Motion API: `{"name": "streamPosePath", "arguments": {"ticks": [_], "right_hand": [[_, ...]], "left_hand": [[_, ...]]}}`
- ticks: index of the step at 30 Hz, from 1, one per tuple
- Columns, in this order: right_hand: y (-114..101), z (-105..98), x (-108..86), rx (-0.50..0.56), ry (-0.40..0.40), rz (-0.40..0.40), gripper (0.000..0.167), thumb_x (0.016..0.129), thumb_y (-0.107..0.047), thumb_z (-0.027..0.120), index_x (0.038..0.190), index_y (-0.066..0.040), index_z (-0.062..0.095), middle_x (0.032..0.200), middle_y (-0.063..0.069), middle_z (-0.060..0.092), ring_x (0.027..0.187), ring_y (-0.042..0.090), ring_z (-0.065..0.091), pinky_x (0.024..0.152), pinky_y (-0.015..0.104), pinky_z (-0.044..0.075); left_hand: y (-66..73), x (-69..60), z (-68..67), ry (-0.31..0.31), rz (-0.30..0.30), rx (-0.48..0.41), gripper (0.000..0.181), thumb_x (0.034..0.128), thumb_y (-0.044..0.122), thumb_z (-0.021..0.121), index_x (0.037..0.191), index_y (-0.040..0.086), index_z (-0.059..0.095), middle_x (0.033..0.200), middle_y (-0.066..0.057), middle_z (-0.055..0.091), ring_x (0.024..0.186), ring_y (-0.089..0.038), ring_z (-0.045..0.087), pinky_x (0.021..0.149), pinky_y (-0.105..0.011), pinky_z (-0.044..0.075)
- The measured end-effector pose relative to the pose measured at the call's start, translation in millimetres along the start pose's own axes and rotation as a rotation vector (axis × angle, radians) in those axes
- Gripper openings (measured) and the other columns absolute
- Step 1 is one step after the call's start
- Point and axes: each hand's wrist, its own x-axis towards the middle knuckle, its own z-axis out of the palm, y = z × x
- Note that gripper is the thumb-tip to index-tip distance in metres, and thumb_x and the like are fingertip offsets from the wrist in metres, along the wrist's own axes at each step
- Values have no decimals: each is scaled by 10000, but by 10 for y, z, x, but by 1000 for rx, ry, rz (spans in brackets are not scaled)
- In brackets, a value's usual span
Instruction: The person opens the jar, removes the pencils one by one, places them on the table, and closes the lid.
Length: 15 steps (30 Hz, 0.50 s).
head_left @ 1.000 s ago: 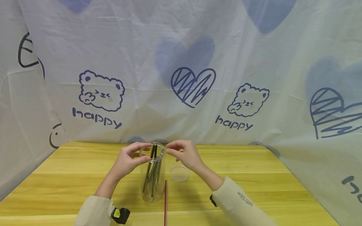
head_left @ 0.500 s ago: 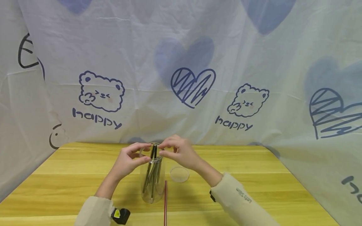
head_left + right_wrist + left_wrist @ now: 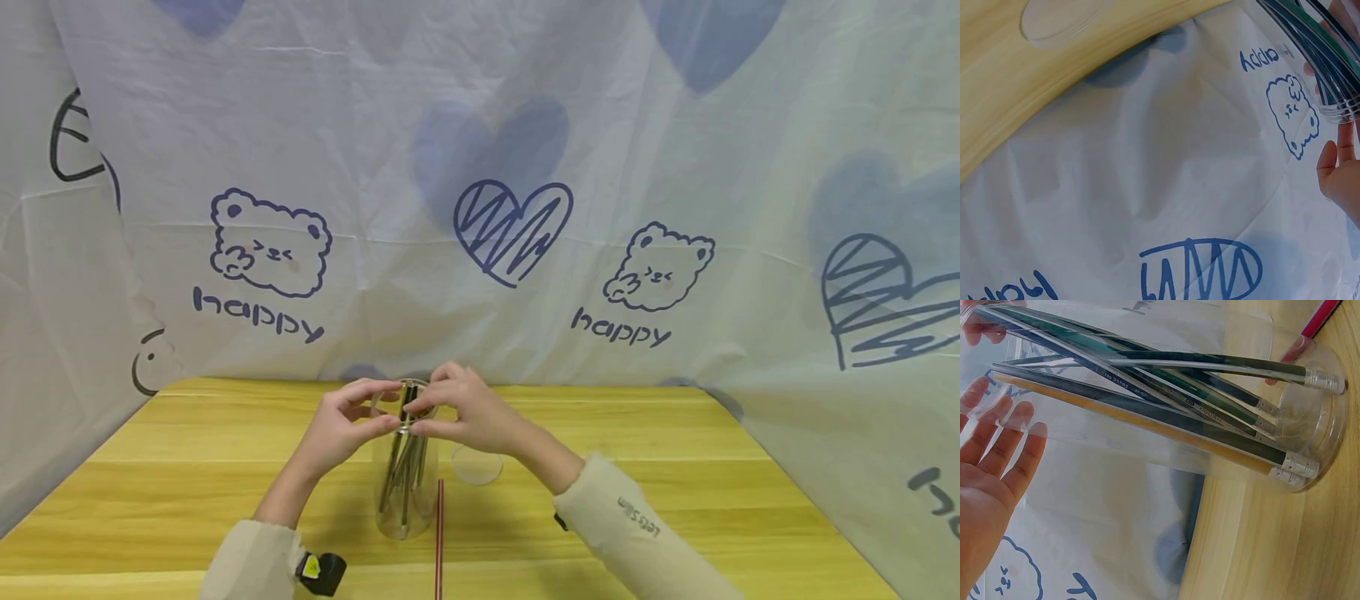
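Note:
A clear cylindrical jar (image 3: 386, 492) stands upright on the table, holding several dark green and black pencils (image 3: 405, 467), eraser ends down. At its left rim my left hand (image 3: 341, 421) holds the jar between thumb and fingers. My right hand (image 3: 468, 412) reaches over the mouth from the right, thumb and forefinger slightly apart beside the pencil tops; contact there is unclear. The left wrist view shows the pencils' metal bands (image 3: 1300, 465) through the clear wall, along with my left fingers (image 3: 1007, 440) near the rim. In the right wrist view, the jar's mouth (image 3: 1340, 112) is partly cut off.
A clear round lid (image 3: 477, 465) lies on the wooden table (image 3: 637, 483) to the right of the jar. One red pencil (image 3: 439, 533) lies just right of the jar's base, pointing toward the near edge. Printed cloth (image 3: 375, 167) hangs behind the table.
My right hand has moved left, from beside the jar's right rim to over its mouth among the pencil tops. My left hand, the jar and the lid stay in place.

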Motion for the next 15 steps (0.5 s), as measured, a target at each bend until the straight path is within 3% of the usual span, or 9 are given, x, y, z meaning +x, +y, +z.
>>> {"name": "streamPosePath", "arguments": {"ticks": [6, 15], "right_hand": [[-20, -18, 25, -61, -44, -19, 131, 796, -177, 673, 909, -116, 703, 826, -86, 618, 872, 110, 405, 733, 270, 281], [-18, -7, 26, -4, -54, 33, 134, 779, -158, 682, 893, -96, 655, 824, -51, 527, 855, 123, 391, 746, 279, 278]], "left_hand": [[-9, 2, -4, 4, 2, 6, 349, 786, -25, 647, 1125, -50, 572, 1042, -178, 572, 941, -274, 543, 739, -297, 491], [-16, 6, -2, 7, -2, 7, 344, 782, -32, 648, 1119, -46, 578, 1054, -176, 575, 932, -227, 554, 743, -291, 488]]}}
